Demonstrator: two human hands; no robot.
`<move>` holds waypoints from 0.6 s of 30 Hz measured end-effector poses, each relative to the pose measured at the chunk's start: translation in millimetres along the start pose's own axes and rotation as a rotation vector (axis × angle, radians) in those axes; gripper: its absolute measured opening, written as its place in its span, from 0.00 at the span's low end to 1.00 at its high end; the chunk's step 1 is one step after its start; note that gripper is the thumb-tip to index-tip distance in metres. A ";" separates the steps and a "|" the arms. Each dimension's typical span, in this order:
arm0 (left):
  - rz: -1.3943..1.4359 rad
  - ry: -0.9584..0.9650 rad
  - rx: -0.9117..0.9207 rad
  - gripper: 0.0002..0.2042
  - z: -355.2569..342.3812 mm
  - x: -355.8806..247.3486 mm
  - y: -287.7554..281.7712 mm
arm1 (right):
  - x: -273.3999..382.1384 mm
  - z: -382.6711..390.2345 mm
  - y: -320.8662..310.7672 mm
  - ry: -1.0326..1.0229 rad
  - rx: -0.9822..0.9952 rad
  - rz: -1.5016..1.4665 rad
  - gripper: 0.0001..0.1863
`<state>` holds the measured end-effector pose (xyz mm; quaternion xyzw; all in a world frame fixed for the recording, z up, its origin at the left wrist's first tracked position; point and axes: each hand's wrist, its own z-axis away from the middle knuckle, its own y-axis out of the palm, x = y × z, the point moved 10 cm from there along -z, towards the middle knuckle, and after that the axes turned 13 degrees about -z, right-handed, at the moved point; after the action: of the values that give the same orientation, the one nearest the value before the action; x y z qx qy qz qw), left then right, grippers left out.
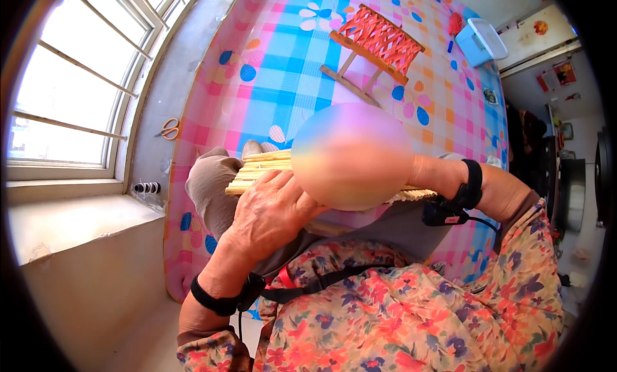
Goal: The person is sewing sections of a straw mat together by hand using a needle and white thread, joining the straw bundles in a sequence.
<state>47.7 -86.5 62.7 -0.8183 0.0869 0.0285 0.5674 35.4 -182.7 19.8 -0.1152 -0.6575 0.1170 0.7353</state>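
Well, the row of pale yellow sticks (257, 171) lies across my lap, its left end in plain sight by my grey-trousered knee (211, 182), its middle lost behind a round blurred patch (352, 141), and only a short ribbed edge showing again at the right. My left hand (273, 208) lies over the near side of the sticks with fingers bent and close together; some fingertips run into the blur, so I can't tell how firmly they press or pinch. My right hand (389, 169) is nearly all smeared by that patch, and whether it is spread or gripping I cannot tell; only the wrist comes out clearly, with a dark band (473, 184) around it. Beyond my knees, a small stool with a red woven seat (380, 43) rests tipped over on the checked cover (283, 70). To the left, orange-handled scissors (169, 129) and a dark banded coil (147, 187) lie on the window ledge (157, 102). Far right, a blue tub (475, 43) stands near shadowy shapes too dim to name.
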 end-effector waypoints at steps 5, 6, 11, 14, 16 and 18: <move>-0.025 0.045 -0.019 0.15 3.6 -5.6 3.3 | 52.6 14.7 12.7 -0.663 -0.165 0.492 0.07; -0.019 0.043 -0.009 0.13 4.8 -8.7 3.7 | 50.3 14.4 12.2 -0.634 -0.187 0.472 0.07; -0.021 0.056 -0.007 0.12 -2.0 -8.0 -0.4 | 38.5 15.8 -13.0 -0.520 -0.419 0.325 0.06; -0.076 0.072 0.013 0.15 14.2 -21.2 1.8 | 15.2 -22.0 -73.3 -0.255 -0.379 -0.180 0.07; -0.066 0.090 -0.003 0.16 15.9 -28.1 3.4 | 3.5 -34.3 -122.2 -0.017 -0.435 -0.781 0.13; -0.039 0.073 -0.018 0.16 15.2 -25.9 2.9 | 11.5 -28.4 -102.1 0.041 -0.391 -1.013 0.13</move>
<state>22.5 -70.4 58.4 -0.8254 0.0914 -0.0119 0.5570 67.0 -276.0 60.5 0.0792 -0.6256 -0.3789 0.6774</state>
